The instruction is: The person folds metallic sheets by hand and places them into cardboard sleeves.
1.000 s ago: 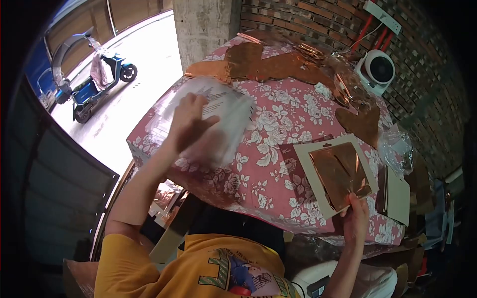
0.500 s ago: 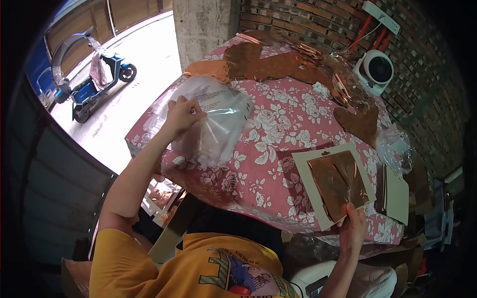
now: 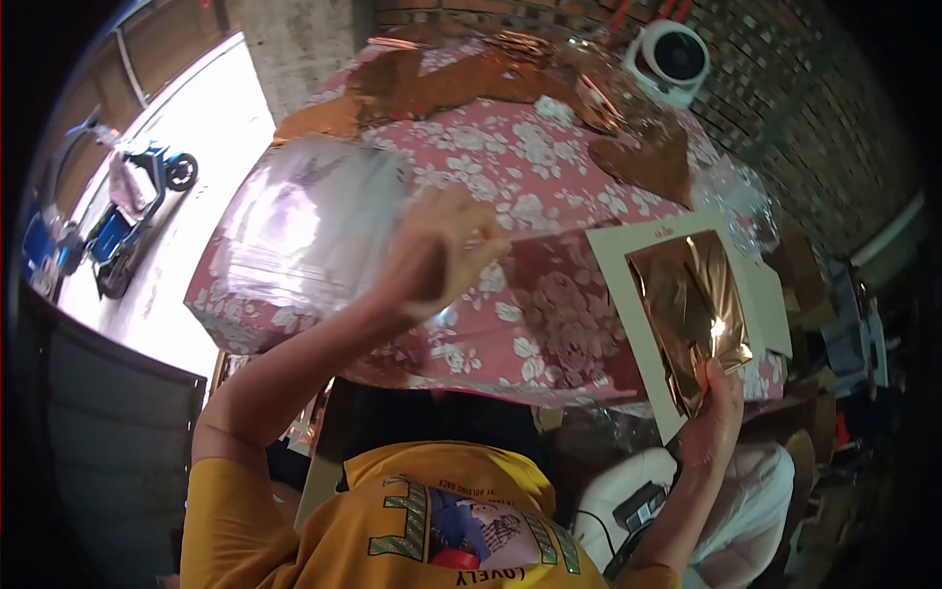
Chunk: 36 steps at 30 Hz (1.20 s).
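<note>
My right hand [image 3: 714,417] grips the lower edge of a cream backing card [image 3: 613,270] with a hang slot at its top. A folded piece of shiny copper foil [image 3: 687,304] lies on the card, with my thumb pressing on it. My left hand [image 3: 446,245] hovers over the middle of the table, blurred by motion, thumb and fingers pinched together. A faint glint of clear film near the wrist suggests a clear plastic bag in it, though its outline is hard to make out. Left of that hand lies a stack of clear plastic bags [image 3: 285,226].
A floral pink tablecloth [image 3: 530,137] covers the table. Copper foil pieces [image 3: 432,93] lie along its back, with a heart-shaped one [image 3: 648,162] at right. Crumpled clear plastic [image 3: 736,201] sits at the right edge, below a white fan [image 3: 672,59]. A blue scooter [image 3: 128,211] stands outside.
My left hand has swung right, away from the bag stack to mid-table. My right hand has raised the card slightly and tilted it. The camera view has shifted to the right.
</note>
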{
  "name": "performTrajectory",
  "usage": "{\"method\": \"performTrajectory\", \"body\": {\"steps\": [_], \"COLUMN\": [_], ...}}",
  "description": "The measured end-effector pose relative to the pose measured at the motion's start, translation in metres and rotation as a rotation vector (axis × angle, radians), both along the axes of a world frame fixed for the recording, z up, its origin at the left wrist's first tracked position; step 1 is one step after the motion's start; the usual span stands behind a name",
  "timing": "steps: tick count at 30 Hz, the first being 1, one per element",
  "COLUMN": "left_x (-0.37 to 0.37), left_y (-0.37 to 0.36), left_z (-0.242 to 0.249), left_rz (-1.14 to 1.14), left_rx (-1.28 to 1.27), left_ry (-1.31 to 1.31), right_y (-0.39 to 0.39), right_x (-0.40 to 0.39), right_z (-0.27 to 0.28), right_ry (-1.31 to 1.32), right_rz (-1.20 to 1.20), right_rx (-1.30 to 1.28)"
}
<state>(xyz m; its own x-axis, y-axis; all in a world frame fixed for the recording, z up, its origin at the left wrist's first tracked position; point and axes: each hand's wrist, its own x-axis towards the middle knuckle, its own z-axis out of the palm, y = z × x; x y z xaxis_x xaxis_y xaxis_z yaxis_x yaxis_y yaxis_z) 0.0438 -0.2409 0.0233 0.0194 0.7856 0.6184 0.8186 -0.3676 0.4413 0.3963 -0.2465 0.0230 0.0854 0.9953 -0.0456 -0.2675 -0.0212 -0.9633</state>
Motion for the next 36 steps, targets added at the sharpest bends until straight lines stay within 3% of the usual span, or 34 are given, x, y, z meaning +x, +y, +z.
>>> {"method": "performTrajectory", "body": {"steps": [1,3,7,14,20,36], "left_x": [0.012,0.039,0.036,0.024,0.029,0.034], "left_y": [0.001,0.013,-0.001,-0.025,-0.027,-0.024], "left_z": [0.0,-0.029,-0.024,-0.04,-0.034,-0.034], "left_rz": [-0.059,-0.049,-0.164,-0.31,-0.203,-0.099], "left_rx": [-0.14,0.006,-0.171,-0.087,-0.289,-0.335], "left_ry": [0.035,0.196,0.111,0.287,0.11,0.112], "right_y": [-0.003,-0.015,-0.023,-0.025,-0.027,-0.036], "right_x": [0.004,0.003,0.017,0.006,-0.002,-0.004], "right_z": [0.002,0.013,-0.006,-0.028,-0.025,-0.031], "right_ry": [-0.021,-0.061,-0.043,-0.032,-0.05,-0.051], "right_rz": [-0.027,-0.132,-0.049,0.161,0.228,0.271], "right_rx": [0.01,-0.001,-0.06,-0.133,-0.158,-0.208]}}
